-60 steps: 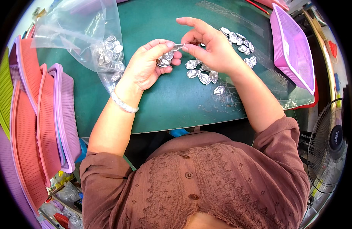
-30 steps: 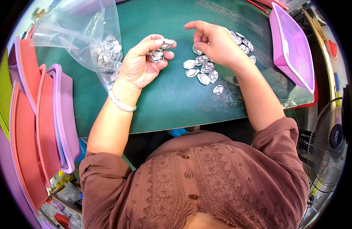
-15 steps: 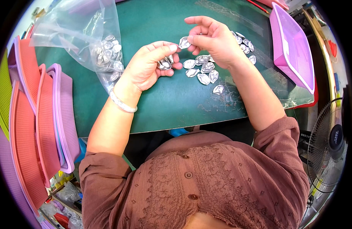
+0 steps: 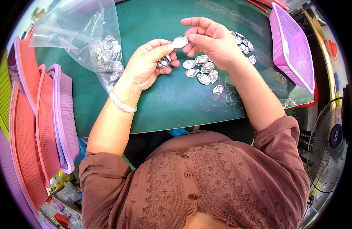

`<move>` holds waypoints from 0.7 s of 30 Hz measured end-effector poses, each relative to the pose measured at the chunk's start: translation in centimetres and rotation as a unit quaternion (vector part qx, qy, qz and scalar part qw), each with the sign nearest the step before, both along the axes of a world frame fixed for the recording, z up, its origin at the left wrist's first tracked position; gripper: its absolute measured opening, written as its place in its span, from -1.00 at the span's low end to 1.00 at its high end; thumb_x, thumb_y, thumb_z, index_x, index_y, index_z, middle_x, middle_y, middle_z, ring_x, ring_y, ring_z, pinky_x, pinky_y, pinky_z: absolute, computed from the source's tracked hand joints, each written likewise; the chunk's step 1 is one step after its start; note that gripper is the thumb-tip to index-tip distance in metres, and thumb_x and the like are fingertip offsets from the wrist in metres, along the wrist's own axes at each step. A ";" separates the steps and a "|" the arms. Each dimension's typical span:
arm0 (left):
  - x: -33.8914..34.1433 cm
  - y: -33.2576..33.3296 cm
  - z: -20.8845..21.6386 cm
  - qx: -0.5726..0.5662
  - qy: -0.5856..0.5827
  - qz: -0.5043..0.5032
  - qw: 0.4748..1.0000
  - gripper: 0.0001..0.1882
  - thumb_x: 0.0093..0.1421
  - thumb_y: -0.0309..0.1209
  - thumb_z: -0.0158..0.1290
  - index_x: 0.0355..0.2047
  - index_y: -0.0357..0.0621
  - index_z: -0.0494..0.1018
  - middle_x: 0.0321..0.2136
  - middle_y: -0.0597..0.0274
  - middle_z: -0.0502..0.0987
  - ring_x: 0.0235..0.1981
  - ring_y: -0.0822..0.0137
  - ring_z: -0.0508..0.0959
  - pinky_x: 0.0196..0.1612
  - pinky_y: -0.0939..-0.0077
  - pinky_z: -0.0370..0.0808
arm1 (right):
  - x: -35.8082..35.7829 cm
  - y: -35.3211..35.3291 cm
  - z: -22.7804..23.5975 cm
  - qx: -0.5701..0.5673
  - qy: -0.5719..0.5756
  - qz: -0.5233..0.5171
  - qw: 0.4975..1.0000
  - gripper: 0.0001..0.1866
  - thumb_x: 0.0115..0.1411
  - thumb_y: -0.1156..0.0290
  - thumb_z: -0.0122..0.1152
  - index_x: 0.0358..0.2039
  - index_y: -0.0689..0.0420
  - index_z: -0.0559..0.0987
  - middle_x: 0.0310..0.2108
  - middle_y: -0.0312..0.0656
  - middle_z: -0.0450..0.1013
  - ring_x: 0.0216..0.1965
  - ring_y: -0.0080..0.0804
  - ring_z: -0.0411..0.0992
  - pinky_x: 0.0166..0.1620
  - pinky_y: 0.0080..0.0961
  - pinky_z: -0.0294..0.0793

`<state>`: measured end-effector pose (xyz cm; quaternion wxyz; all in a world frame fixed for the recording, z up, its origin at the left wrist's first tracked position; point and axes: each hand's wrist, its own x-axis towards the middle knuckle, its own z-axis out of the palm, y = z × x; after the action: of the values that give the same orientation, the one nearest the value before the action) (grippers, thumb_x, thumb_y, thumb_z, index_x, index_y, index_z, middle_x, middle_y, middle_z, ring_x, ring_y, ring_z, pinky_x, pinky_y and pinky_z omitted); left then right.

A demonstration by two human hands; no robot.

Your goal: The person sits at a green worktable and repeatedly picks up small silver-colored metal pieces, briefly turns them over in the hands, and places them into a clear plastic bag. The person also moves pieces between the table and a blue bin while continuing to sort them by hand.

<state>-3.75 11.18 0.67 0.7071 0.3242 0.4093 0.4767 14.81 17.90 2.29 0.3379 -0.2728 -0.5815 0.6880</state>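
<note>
Between my two hands is a small silver oval piece (image 4: 180, 42) with a wavy edge, its smooth pale face showing. My left hand (image 4: 150, 63) meets its left edge with thumb and forefinger. More silver pieces (image 4: 163, 62) are held in that hand's curled fingers. At the right edge of the same oval piece, the thumb and fingers of my right hand (image 4: 212, 42) pinch it, with the forefinger stretched above. Loose silver pieces (image 4: 207, 67) lie on the green table below the right hand. Another group of silver pieces (image 4: 243, 42) lies beyond the right wrist.
A clear plastic bag (image 4: 82, 34) with silver pieces inside lies at the left on the green table (image 4: 164, 110). Stacked pink and purple baskets (image 4: 67, 114) stand left of it. A purple basket (image 4: 292, 45) is at the right, with a fan (image 4: 328, 141) nearer me.
The oval piece has turned to show a smooth, pale face and shifted slightly left. My right hand moved slightly left with it. Both hands stay close together.
</note>
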 end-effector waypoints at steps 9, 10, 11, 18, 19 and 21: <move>0.0 0.0 0.1 0.000 0.010 0.014 1.000 -0.85 0.14 -0.39 0.02 -0.30 -0.16 0.42 -0.48 0.24 0.52 -0.51 0.49 0.51 -0.55 0.73 0.39 | -0.1 0.0 -0.1 0.008 -0.008 -0.010 1.000 -0.59 0.13 0.56 0.07 0.02 0.28 0.31 -0.36 -0.22 0.41 -0.39 -0.51 0.44 -0.34 -0.64 0.45; 0.0 0.0 0.0 0.002 0.008 0.015 1.000 -0.85 0.13 -0.40 0.02 -0.30 -0.16 0.42 -0.48 0.23 0.52 -0.51 0.48 0.52 -0.55 0.73 0.39 | -0.1 0.0 -0.1 0.009 -0.005 -0.010 1.000 -0.59 0.12 0.56 0.07 0.02 0.27 0.31 -0.36 -0.22 0.41 -0.39 -0.51 0.44 -0.33 -0.64 0.45; 0.0 0.0 0.0 0.004 0.006 0.016 1.000 -0.85 0.13 -0.40 0.02 -0.30 -0.16 0.42 -0.47 0.23 0.53 -0.51 0.48 0.52 -0.55 0.72 0.39 | -0.1 0.0 -0.2 0.009 -0.002 -0.009 1.000 -0.58 0.12 0.57 0.08 0.02 0.27 0.31 -0.36 -0.22 0.41 -0.39 -0.51 0.44 -0.33 -0.64 0.45; -0.3 0.2 -0.2 0.005 -0.034 0.029 0.999 -0.84 0.13 -0.43 0.01 -0.27 -0.18 0.40 -0.48 0.22 0.53 -0.50 0.45 0.53 -0.55 0.71 0.42 | -0.1 0.2 -0.3 0.018 0.001 0.002 1.000 -0.59 0.10 0.59 0.09 0.00 0.27 0.33 -0.37 -0.24 0.43 -0.39 -0.54 0.43 -0.31 -0.65 0.44; -0.2 0.1 0.0 0.003 -0.045 0.028 0.999 -0.83 0.13 -0.43 0.01 -0.26 -0.19 0.40 -0.48 0.22 0.53 -0.50 0.44 0.53 -0.55 0.71 0.42 | -0.1 0.2 -0.4 0.042 -0.003 -0.004 0.999 -0.59 0.09 0.59 0.09 0.00 0.26 0.34 -0.38 -0.24 0.43 -0.39 -0.55 0.43 -0.30 -0.66 0.44; -0.2 0.1 0.1 0.003 -0.060 0.029 0.998 -0.83 0.13 -0.44 0.01 -0.26 -0.20 0.40 -0.48 0.22 0.52 -0.50 0.44 0.53 -0.55 0.70 0.42 | -0.3 0.2 -0.6 0.090 -0.010 -0.015 0.996 -0.59 0.09 0.60 0.10 -0.01 0.26 0.35 -0.39 -0.25 0.43 -0.39 -0.56 0.42 -0.30 -0.66 0.44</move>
<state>-3.97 11.31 0.76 0.7155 0.2852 0.3739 0.5166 14.55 18.07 1.68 0.3652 -0.2568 -0.6402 0.6252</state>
